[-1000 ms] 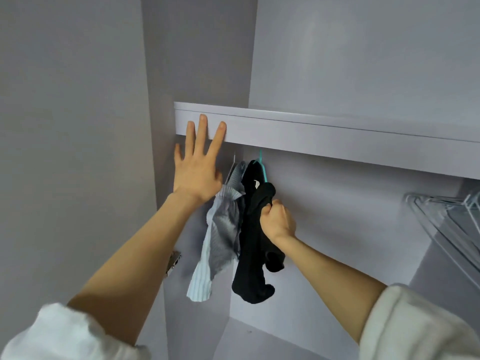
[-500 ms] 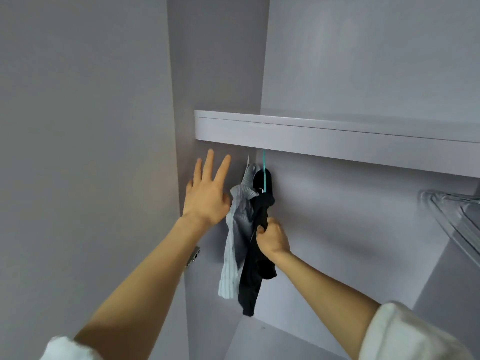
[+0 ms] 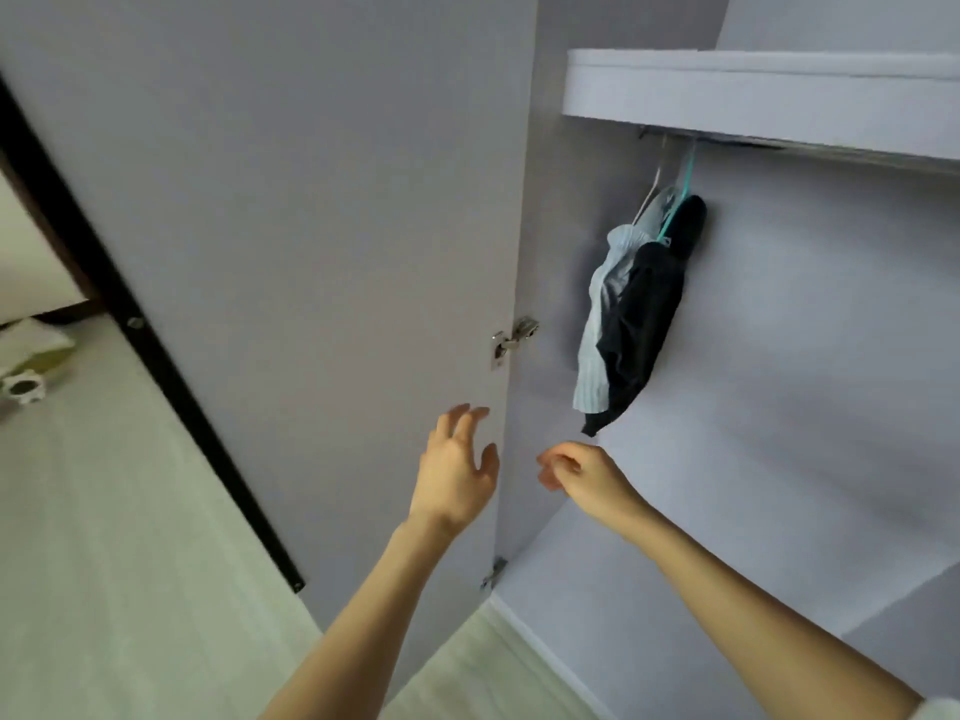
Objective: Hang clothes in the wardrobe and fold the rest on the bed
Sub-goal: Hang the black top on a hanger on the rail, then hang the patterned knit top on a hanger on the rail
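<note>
Black garment (image 3: pixel 644 324) and pale striped garment (image 3: pixel 605 304) hanging on hangers under the wardrobe shelf (image 3: pixel 753 90), beside the open door (image 3: pixel 311 252). Left hand (image 3: pixel 457 467) and right hand (image 3: pixel 582 472) below them, fingers loosely released, grasping nothing.

Two bare forearms rise from the bottom edge of the view, each ending in a bare hand with no ring, watch or bracelet on it. The left hand (image 3: pixel 457 472) and its forearm are uncovered all the way down to the frame edge, with no cloth showing on that side. Below the right hand (image 3: pixel 584 478) the forearm is likewise uncovered for most of its length; at the lower right corner, furthest from that hand, a small patch of white, soft-looking fabric sleeve (image 3: pixel 941 708) wraps the arm. The nails on both hands look short and unpainted, though motion blur softens them
</note>
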{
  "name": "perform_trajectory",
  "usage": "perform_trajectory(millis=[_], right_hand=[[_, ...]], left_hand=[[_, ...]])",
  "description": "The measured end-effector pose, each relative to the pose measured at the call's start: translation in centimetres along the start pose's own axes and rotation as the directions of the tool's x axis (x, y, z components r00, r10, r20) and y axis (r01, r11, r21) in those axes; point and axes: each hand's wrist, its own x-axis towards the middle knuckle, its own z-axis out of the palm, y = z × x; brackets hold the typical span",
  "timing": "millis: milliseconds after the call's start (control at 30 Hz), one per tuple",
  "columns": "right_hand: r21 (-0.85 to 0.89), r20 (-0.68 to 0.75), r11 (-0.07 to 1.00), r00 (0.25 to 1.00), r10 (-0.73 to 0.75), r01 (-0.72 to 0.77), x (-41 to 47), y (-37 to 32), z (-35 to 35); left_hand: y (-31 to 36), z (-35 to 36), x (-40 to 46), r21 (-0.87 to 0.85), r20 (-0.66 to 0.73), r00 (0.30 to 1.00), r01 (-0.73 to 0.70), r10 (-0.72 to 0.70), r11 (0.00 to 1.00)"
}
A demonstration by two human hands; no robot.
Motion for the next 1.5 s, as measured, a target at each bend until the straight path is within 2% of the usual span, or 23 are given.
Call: perform_trajectory(millis=[133,233,267,300,433,567,700,800,867,933,1067,1167,1267,1367,1500], right_hand=[[0.004,0.172,0.997,0.982,-0.072,0.072,-2.1,-0.2,4.9],[-0.010,0.324,0.988,0.935,-0.142,0.153,-4.2,-0.3,8.9],[-0.008,0.412,0.980,0.894,-0.176,0.197,-5.8,-0.6,11.2],[-0.006,0.420,0.976,0.886,-0.195,0.218,-6.1,-0.3,11.7],[-0.001,0.559,0.944,0.783,-0.272,0.329,-10.3,-1.1,17.1],[0.039,0.745,0.897,0.585,-0.320,0.441,-17.1,-4.5,24.5],[0.089,0.834,0.832,0.415,-0.363,0.548,-23.5,-7.9,30.8],[0.111,0.891,0.770,0.281,-0.358,0.628,-29.4,-10.9,36.6],[0.125,0.928,0.735,0.184,-0.325,0.666,-33.8,-12.9,40.9],[0.148,0.949,0.727,0.112,-0.296,0.671,-37.1,-13.9,44.2],[0.181,0.965,0.685,0.008,-0.264,0.705,-44.3,-15.6,52.5],[0.191,0.974,0.671,-0.056,-0.218,0.717,-48.6,-15.7,57.7],[0.163,0.984,0.682,-0.068,-0.164,0.713,-51.4,-15.1,61.2],[0.114,0.993,0.698,-0.068,-0.094,0.707,-53.3,-13.9,63.9],[0.067,0.998,0.697,-0.061,-0.034,0.714,-54.4,-12.5,66.2]], left_hand=[[-3.4,-1.7,-7.2,0.052,-0.112,0.976,0.195,-0.188,0.979],[-5.0,-3.5,-13.1,0.083,-0.211,0.912,0.377,-0.353,0.923],[-5.4,-4.6,-16.7,0.078,-0.257,0.860,0.473,-0.441,0.878],[-5.6,-4.9,-17.6,0.076,-0.277,0.841,0.502,-0.465,0.862],[-6.5,-7.8,-26.1,0.069,-0.399,0.688,0.682,-0.607,0.728],[-7.6,-12.1,-37.2,0.022,-0.558,0.456,0.843,-0.694,0.537],[-8.6,-15.5,-46.7,-0.104,-0.639,0.258,0.905,-0.725,0.413],[-10.0,-18.3,-55.0,-0.218,-0.674,0.072,0.931,-0.735,0.291],[-11.4,-20.4,-60.9,-0.298,-0.686,-0.054,0.931,-0.725,0.213],[-12.6,-21.9,-65.5,-0.361,-0.671,-0.143,0.920,-0.728,0.153],[-15.6,-24.1,-76.0,-0.576,-0.602,-0.384,0.816,-0.700,0.048],[-18.0,-23.7,-82.4,-0.726,-0.463,-0.546,0.685,-0.698,-0.055],[-20.4,-22.6,-86.7,-0.829,-0.287,-0.660,0.535,-0.695,-0.165],[-22.9,-22.1,-89.4,-0.907,-0.127,-0.696,0.370,-0.707,-0.201],[-26.1,-22.4,-91.0,-0.981,-0.036,-0.650,0.170,-0.759,-0.099]])
